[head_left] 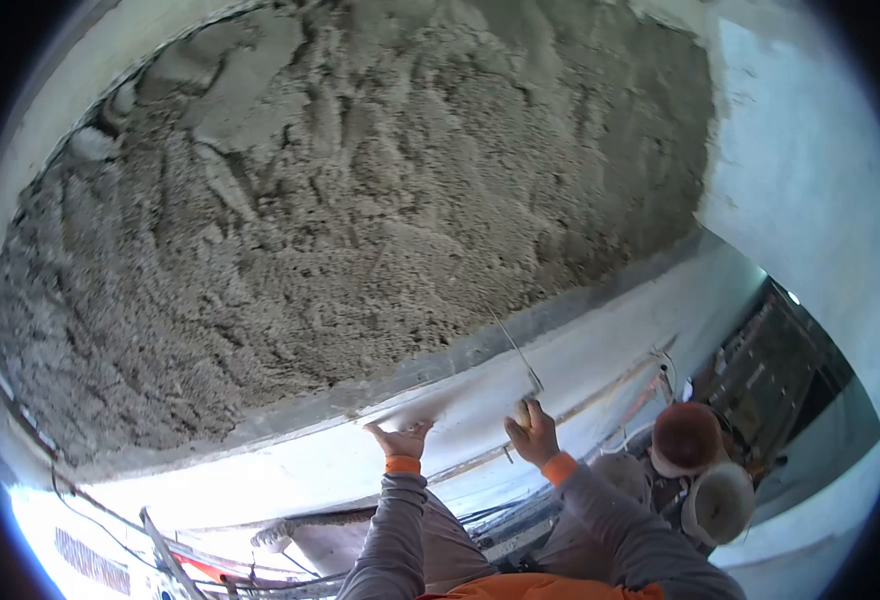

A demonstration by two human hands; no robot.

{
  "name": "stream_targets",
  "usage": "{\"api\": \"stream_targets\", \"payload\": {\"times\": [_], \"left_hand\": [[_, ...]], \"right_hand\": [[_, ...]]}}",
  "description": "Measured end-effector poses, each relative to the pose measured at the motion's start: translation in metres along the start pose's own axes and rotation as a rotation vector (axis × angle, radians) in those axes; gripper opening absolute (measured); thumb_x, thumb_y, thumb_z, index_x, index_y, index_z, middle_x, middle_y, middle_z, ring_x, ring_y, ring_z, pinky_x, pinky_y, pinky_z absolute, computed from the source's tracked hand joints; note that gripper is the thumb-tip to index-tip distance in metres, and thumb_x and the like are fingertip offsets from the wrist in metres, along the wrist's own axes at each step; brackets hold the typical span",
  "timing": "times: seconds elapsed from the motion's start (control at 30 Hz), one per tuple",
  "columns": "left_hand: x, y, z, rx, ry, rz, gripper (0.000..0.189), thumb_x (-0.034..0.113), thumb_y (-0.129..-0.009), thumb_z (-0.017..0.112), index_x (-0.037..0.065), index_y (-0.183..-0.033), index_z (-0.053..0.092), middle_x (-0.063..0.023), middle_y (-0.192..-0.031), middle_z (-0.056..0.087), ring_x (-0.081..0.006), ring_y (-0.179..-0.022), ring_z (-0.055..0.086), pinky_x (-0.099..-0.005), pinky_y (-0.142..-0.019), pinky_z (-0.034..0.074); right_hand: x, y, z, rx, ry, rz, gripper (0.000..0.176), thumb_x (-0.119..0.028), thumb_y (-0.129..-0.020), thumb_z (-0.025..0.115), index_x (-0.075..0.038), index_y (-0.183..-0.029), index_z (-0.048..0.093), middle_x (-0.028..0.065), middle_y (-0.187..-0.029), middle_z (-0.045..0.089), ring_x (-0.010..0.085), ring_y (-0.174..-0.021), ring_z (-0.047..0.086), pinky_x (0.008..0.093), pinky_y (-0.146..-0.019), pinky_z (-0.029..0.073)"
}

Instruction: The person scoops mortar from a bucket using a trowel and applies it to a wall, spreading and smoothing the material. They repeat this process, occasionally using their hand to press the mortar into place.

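My right hand (534, 434) is wrapped round the handle of a trowel (518, 350). Its thin blade appears nearly edge-on and points up to the lower part of the wet grey mortar (390, 220). To the left, my left hand (401, 439) is raised with its fingers spread and nothing visible in it. Its fingertips are just below the smooth lower edge strip (440, 366) of the mortar, over a pale wall surface (600, 330). The mortar is rough and ridged across its middle, and smoother toward the top and right edge.
A reddish-brown bucket (686, 438) and a whitish bucket (718, 503) stand at the lower right, close to my right arm. A white wall (800, 150) borders the mortar on the right. Poles and a cable (90, 510) run along the lower left.
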State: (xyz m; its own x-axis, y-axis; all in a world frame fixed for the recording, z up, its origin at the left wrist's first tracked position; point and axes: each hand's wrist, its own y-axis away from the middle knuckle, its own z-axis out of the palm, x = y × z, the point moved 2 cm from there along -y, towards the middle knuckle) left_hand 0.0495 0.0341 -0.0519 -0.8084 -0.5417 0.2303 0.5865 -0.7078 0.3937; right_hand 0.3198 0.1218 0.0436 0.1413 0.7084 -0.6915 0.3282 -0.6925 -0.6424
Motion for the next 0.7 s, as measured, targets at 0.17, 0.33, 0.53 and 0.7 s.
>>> {"api": "stream_targets", "payload": {"times": [0.17, 0.33, 0.53, 0.7], "left_hand": [[0.000, -0.002, -0.006, -0.009, -0.004, -0.083, 0.138, 0.091, -0.057, 0.047, 0.006, -0.144, -0.019, -0.0215, -0.152, -0.006, -0.0452, -0.139, 0.007, -0.0612, -0.110, 0.014], [0.006, 0.013, -0.017, -0.027, -0.185, -0.090, 0.132, 0.090, -0.061, 0.044, 0.007, -0.146, -0.015, -0.0245, -0.152, -0.002, -0.0483, -0.137, 0.013, -0.0614, -0.107, 0.018], [0.054, 0.043, -0.023, 0.488, -0.781, 0.696, 0.103, 0.066, -0.083, 0.049, -0.002, -0.145, 0.003, -0.0287, -0.150, 0.006, -0.0430, -0.138, 0.013, -0.0501, -0.110, 0.015], [0.134, 0.109, 0.054, 0.496, -1.238, 1.660, 0.081, 0.035, -0.087, 0.063, -0.003, -0.143, 0.019, -0.0340, -0.147, 0.012, -0.0458, -0.137, 0.016, -0.0468, -0.109, 0.022]], "right_hand": [[0.032, 0.056, 0.011, -0.129, -0.078, 0.124, 0.036, -0.028, -0.081, 0.068, -0.003, -0.101, 0.054, 0.0170, -0.084, 0.063, 0.0375, -0.076, 0.063, 0.0399, -0.065, 0.051], [0.010, 0.051, 0.011, -0.183, -0.159, 0.205, 0.030, -0.024, -0.081, 0.068, -0.001, -0.092, 0.052, 0.0158, -0.077, 0.061, 0.0351, -0.070, 0.063, 0.0376, -0.063, 0.049], [0.016, 0.063, 0.005, -0.130, -0.373, 0.424, 0.023, -0.011, -0.078, 0.061, -0.003, -0.096, 0.049, 0.0058, -0.069, 0.053, 0.0126, -0.049, 0.049, 0.0281, -0.043, 0.041], [-0.004, 0.063, -0.019, -0.193, -0.092, 0.138, 0.035, -0.029, -0.085, 0.056, 0.000, -0.104, 0.049, 0.0062, -0.067, 0.048, 0.0196, -0.059, 0.053, 0.0355, -0.056, 0.046]]}}
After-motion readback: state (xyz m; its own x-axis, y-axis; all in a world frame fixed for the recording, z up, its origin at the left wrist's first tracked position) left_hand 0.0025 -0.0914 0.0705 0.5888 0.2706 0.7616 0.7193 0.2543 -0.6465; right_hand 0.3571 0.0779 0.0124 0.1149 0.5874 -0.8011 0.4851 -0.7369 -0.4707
